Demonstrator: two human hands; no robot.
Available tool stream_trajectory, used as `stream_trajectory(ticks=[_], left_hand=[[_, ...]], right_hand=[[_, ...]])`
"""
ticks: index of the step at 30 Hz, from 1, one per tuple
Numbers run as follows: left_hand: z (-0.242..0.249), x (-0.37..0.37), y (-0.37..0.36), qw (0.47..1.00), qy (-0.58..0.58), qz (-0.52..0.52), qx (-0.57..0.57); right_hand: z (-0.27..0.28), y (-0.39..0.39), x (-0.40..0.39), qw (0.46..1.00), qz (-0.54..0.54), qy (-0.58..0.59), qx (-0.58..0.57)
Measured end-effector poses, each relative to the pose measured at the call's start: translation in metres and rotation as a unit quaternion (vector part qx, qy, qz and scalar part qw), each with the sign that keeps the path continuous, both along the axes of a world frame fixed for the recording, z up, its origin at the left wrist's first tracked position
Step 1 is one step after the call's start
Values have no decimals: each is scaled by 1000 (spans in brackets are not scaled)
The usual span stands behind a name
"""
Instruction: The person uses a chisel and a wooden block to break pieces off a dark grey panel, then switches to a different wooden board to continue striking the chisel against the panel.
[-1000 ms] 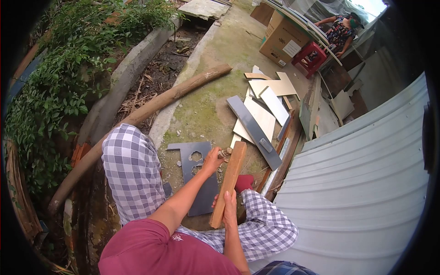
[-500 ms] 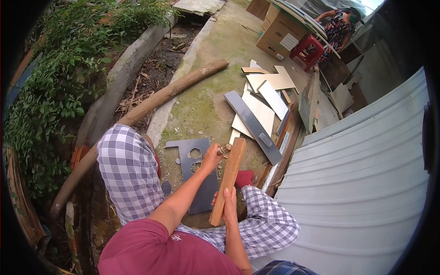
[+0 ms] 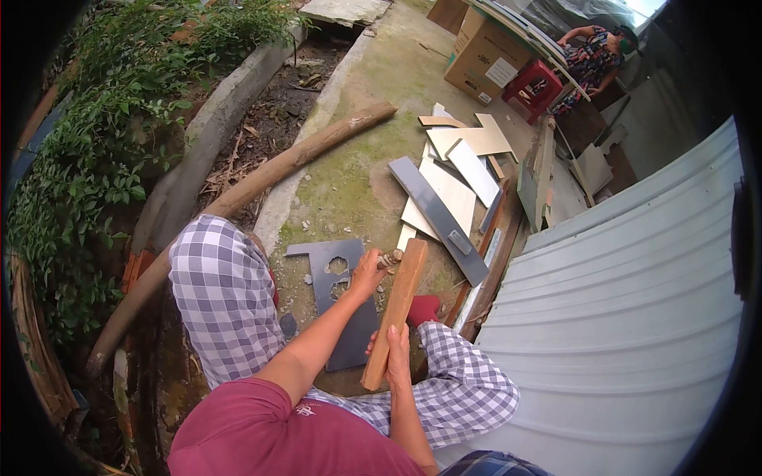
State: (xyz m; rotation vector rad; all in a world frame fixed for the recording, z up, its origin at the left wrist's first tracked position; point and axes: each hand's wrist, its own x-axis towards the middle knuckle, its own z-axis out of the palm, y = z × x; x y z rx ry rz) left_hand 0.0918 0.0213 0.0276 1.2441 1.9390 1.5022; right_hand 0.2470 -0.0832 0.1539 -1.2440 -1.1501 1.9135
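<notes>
My left hand (image 3: 367, 276) is closed around a short, round-ended brown handle (image 3: 390, 259); whatever lies beyond its grip is hidden. Beside that handle's end, a thick squared length of wood (image 3: 402, 297) slants upward, its top touching or nearly touching the handle. My right hand (image 3: 397, 357) wraps round the lower part of this wood. Beneath my left forearm, a dark grey board (image 3: 349, 337) lies on the ground, with rough-edged holes broken through its upper part. Small chips are scattered around it.
White and grey board offcuts (image 3: 444, 194) are piled ahead. A long log (image 3: 294, 163) runs along the left, near leafy plants (image 3: 87, 159). Corrugated metal sheeting (image 3: 611, 317) borders the right. Further back are a cardboard box (image 3: 482, 59), a red stool (image 3: 533, 89) and another person (image 3: 595, 59).
My hands and the wood have barely moved. In the background, the other person has shifted slightly to the right.
</notes>
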Motion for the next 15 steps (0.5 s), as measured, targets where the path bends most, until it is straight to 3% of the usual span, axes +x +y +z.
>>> stream_trajectory(ticks=[15], left_hand=[[5,0,-1,1000,0,1,-10]], right_hand=[[-5,2,2,1000,-1,2,-4]])
